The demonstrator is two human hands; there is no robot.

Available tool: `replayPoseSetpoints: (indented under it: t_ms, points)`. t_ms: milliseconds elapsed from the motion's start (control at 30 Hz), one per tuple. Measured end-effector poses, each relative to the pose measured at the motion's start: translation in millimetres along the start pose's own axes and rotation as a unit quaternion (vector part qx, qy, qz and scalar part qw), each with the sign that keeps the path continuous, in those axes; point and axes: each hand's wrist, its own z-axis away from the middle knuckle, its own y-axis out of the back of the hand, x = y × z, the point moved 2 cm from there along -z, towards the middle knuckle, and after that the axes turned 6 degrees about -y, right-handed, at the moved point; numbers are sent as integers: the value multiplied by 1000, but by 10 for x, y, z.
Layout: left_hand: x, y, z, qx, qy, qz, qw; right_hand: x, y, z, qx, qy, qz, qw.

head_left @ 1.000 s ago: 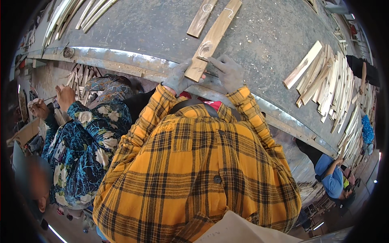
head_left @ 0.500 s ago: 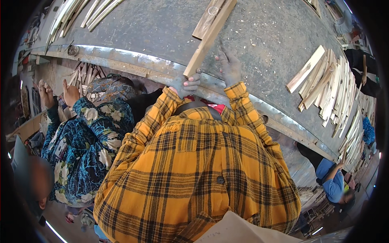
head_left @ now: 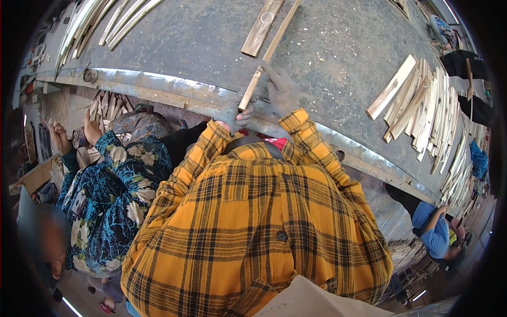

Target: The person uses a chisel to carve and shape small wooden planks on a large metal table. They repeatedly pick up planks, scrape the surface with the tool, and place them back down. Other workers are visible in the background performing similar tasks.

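Observation:
A long, narrow wooden strip [head_left: 272,47] slants across the worktable, turned so a thin side faces up. My left hand [head_left: 235,116] has its fingers wrapped round the near end, by the table's front edge. To the right, my right hand [head_left: 284,92] has its fingers stretched out. A fingertip rests against the strip's side, and the hand does not wrap round it. Both hands look grey, as if gloved or dusty. Just left of the strip, a wider flat board [head_left: 260,34] lies on the tabletop.
A row of loose wooden strips [head_left: 422,105] lies on the right of the worktable [head_left: 338,68]. More strips [head_left: 127,21] lie at the far left. A metal-faced edge [head_left: 158,84] runs along the front. A co-worker in a blue floral top [head_left: 113,185] sits close on my left.
The strip has been turned from its wide face onto a thin side, and now lies apart from the board. My right hand has moved left, its fingertip now on the strip.

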Motion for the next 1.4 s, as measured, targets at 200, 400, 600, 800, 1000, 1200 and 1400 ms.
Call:
replayPoseSetpoints:
  t_ms: [200,400,600,800,1000,1200,1400]
  points:
    - [-49,16,20,-93,54,160,981,14,-41,155,-214,-37,-265,940]
    - [88,-225,54,-33,-86,106,990,217,-119,18,-123,-166,-385,899]
    - [292,-194,106,-68,-99,69,990,377,-106,-275,31,2,-108,994]
    - [290,-225,85,-90,-93,42,991,239,-182,-321,59,32,101,993]
    - [277,-247,108,-103,-71,81,989,304,-194,-129,0,16,-22,1000]
    - [173,-262,144,-138,-23,143,980,278,-54,-256,23,-304,-476,825]
    - [-48,-122,-37,-232,89,265,932,309,-28,-363,2,-276,-428,861]
